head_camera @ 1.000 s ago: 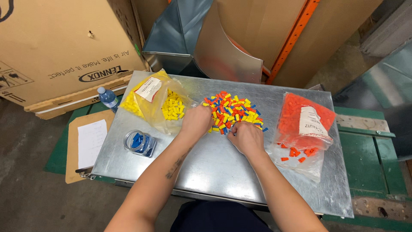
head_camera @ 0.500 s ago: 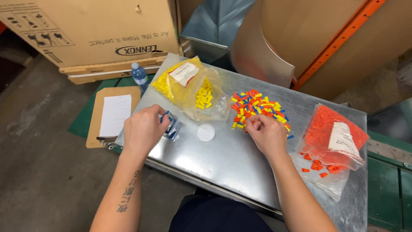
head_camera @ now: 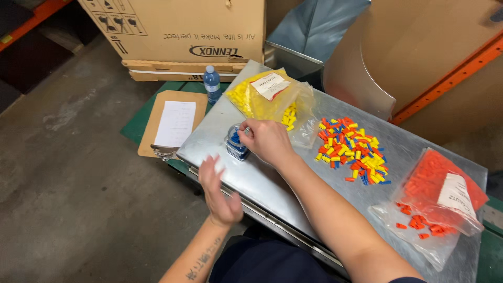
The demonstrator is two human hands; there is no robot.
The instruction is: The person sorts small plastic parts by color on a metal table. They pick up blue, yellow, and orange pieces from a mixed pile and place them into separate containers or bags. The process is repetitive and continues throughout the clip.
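A small clear jar (head_camera: 237,145) with blue pieces inside stands near the left edge of the metal table (head_camera: 293,183). My right hand (head_camera: 268,140) hovers over the jar's top with its fingertips bunched at the rim. Whether it holds any pieces is hidden. My left hand (head_camera: 217,189) is blurred, fingers spread and empty, just off the table's front edge below the jar. A loose pile of yellow, orange, red and blue wire connectors (head_camera: 352,151) lies to the right of my right hand.
A bag of yellow connectors (head_camera: 264,94) lies behind the jar. A bag of orange connectors (head_camera: 443,194) sits at the right, with a few spilled. A clipboard with paper (head_camera: 172,124), a water bottle (head_camera: 211,84) and a cardboard box (head_camera: 183,26) are at the left and behind.
My right hand left the mixed pile and moved left onto the jar. My left hand let go of the jar and dropped below the table edge. The view shifted left.
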